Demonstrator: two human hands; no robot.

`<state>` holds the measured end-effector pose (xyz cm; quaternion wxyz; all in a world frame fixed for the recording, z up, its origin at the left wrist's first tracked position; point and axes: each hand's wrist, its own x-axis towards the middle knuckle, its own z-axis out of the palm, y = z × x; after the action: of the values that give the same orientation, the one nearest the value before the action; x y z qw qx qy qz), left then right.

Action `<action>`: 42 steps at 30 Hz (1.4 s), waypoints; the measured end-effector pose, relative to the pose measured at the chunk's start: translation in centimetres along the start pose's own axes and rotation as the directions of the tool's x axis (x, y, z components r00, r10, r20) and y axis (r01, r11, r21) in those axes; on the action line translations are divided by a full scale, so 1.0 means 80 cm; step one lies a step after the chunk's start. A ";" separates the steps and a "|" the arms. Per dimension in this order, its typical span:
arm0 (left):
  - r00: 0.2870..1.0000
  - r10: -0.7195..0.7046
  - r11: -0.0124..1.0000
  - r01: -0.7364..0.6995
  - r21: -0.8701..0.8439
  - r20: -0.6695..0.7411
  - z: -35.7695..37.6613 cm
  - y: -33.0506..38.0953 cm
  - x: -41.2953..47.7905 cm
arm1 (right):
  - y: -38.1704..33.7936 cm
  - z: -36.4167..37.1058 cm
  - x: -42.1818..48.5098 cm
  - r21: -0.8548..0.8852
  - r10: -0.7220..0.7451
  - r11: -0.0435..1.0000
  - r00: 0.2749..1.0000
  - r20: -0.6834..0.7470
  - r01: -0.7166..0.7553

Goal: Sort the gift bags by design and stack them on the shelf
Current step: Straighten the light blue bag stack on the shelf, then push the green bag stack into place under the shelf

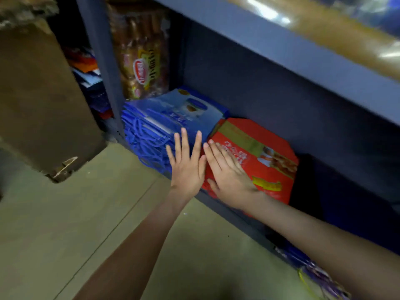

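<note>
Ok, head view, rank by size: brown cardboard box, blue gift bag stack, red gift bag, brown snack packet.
1. Brown cardboard box, though nearest the camera.
2. Blue gift bag stack and red gift bag, too alike to rank.
3. Brown snack packet.

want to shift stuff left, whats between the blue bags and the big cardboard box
The shelf's grey upright post stands between the blue bags and the cardboard box, in the head view.
</note>
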<state>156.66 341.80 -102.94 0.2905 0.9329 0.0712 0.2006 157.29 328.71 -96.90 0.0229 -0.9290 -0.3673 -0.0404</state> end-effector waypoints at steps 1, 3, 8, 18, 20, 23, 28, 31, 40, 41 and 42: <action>0.999 0.035 0.999 -0.035 -0.001 0.029 0.002 0.018 -0.009 | 0.011 -0.006 -0.021 0.019 0.045 0.999 0.999 0.028 -0.045; 0.987 0.137 0.991 -0.135 -0.022 0.080 0.006 0.059 -0.029 | 0.032 -0.019 -0.066 0.037 0.132 0.991 0.991 0.008 -0.132; 0.819 0.530 0.842 -0.538 -0.026 0.221 0.028 0.173 -0.090 | 0.083 -0.044 -0.187 0.051 0.352 0.935 0.936 0.007 -0.352; 0.333 0.870 0.402 -0.906 -0.132 0.365 0.065 0.351 -0.141 | 0.159 -0.079 -0.409 0.156 0.590 0.807 0.778 -0.217 -0.569; 0.179 0.935 0.231 -0.963 -0.141 0.307 0.067 0.384 -0.154 | 0.171 -0.082 -0.445 0.191 0.618 0.785 0.725 -0.306 -0.589; -0.058 0.965 -0.028 -0.992 -0.120 0.255 0.067 0.428 -0.181 | 0.186 -0.085 -0.496 0.116 0.567 0.809 0.713 -0.412 -0.577; -0.237 0.937 -0.227 -0.971 -0.071 0.255 0.093 0.510 -0.247 | 0.216 -0.093 -0.594 -0.057 0.524 0.815 0.776 -0.352 -0.576; -0.177 0.921 -0.153 -0.983 -0.097 0.347 0.120 0.544 -0.305 | 0.238 -0.081 -0.663 -0.079 0.637 0.732 0.721 -0.273 -0.677; 0.126 0.741 0.180 -0.983 -0.016 0.659 0.230 0.637 -0.419 | 0.284 -0.011 -0.819 -0.136 0.923 0.378 0.384 -0.016 -0.916; 0.130 0.728 0.173 -0.985 0.004 0.673 0.243 0.642 -0.426 | 0.288 -0.005 -0.823 -0.138 0.922 0.380 0.387 -0.023 -0.915; 0.127 0.721 0.155 -0.988 0.020 0.681 0.257 0.645 -0.430 | 0.293 0.000 -0.826 -0.135 0.918 0.386 0.394 -0.036 -0.912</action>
<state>134.79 280.30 -100.36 -0.1237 0.8306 -0.5409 0.0459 125.33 266.66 -103.29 -0.0288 -0.9775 0.2075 -0.0247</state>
